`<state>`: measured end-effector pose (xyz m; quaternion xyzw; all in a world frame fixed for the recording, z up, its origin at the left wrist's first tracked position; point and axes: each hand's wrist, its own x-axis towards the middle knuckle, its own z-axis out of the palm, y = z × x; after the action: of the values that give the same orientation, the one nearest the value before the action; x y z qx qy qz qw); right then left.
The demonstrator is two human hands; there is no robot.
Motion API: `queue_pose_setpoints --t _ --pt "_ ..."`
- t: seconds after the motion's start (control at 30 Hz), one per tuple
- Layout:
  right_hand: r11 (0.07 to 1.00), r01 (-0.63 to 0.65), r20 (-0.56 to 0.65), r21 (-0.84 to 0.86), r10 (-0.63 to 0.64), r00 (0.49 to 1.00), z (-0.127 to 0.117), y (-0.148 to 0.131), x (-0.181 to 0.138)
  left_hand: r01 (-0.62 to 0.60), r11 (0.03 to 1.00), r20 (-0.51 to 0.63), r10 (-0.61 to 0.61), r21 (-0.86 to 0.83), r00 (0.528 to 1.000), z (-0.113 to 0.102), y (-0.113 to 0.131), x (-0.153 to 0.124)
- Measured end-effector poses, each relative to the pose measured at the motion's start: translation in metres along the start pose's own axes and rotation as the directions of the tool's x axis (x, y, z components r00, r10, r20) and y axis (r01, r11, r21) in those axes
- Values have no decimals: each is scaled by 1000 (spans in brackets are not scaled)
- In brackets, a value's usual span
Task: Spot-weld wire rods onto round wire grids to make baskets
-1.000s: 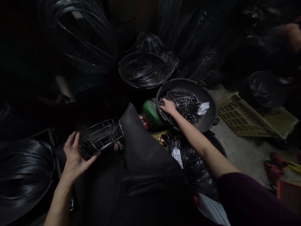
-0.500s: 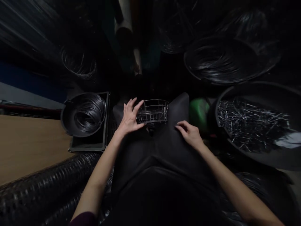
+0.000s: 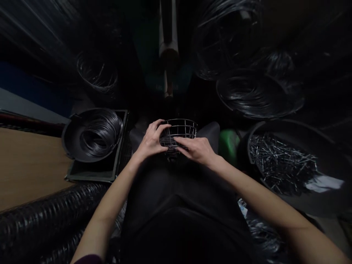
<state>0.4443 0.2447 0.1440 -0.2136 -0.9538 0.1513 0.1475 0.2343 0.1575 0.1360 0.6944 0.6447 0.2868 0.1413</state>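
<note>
A round wire basket [image 3: 184, 125] of thin metal bars stands above my lap, in the middle of the head view. My left hand [image 3: 150, 141] grips its left side, thumb low and fingers near the upper rings. From the right, my right hand [image 3: 198, 149] reaches across the front of the basket. Its fingers are pressed together at the lower bars; whatever they pinch is too small to make out. The basket's underside is dark and partly hidden by my hands.
At right stands a big dark tub [image 3: 291, 209] holding short metal pieces [image 3: 283, 157] and a white scrap. Behind it lies a tray of wire [image 3: 247, 95]. On the left, a bowl with a wire coil [image 3: 100, 134] rests on a crate [image 3: 90, 176], near rolls of mesh [image 3: 49, 209].
My right hand has moved left from beside the basket to its front bars. My left hand stays at the basket's left side. The view has shifted somewhat.
</note>
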Motion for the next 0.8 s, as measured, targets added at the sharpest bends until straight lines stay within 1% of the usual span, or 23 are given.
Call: queue_pose_setpoints --t 0.07,0.13,0.2,0.3,0.37,0.47,0.6,0.63,0.67,0.73,0.8 --pt "989 100 -46 -105 -105 993 -3 4 8 4 1000 -49 -5 -25 999 -11 -2 6" --pt "969 177 -114 -173 -198 974 -10 10 21 -3 999 -86 -1 -46 996 -21 -4 15" --pt "945 246 -196 -215 -289 937 -17 16 35 -23 998 -112 16 -63 994 -28 -7 24" --pt "911 351 -314 -218 -406 858 -26 24 55 -49 996 -145 38 -74 989 -36 -13 38" --pt "893 400 -356 -206 -449 819 -29 28 65 -52 996 -163 39 -75 986 -39 -18 45" --pt "884 421 -358 -204 -468 808 -28 34 73 -61 995 -173 47 -78 984 -42 -22 51" --pt "881 427 -346 -202 -472 811 -24 40 73 -67 996 -176 56 -55 983 -41 -23 53" --pt "890 416 -328 -189 -456 827 -23 41 72 -62 997 -176 53 -45 983 -41 -23 53" --pt "904 394 -297 -168 -428 854 -23 42 71 -56 998 -175 49 -36 983 -40 -22 53" --pt "937 331 -200 -113 -348 916 -23 43 70 -45 999 -170 40 -24 985 -39 -22 53" --pt "960 271 -106 -66 -277 955 -22 44 70 -43 999 -170 40 -13 985 -37 -22 53"
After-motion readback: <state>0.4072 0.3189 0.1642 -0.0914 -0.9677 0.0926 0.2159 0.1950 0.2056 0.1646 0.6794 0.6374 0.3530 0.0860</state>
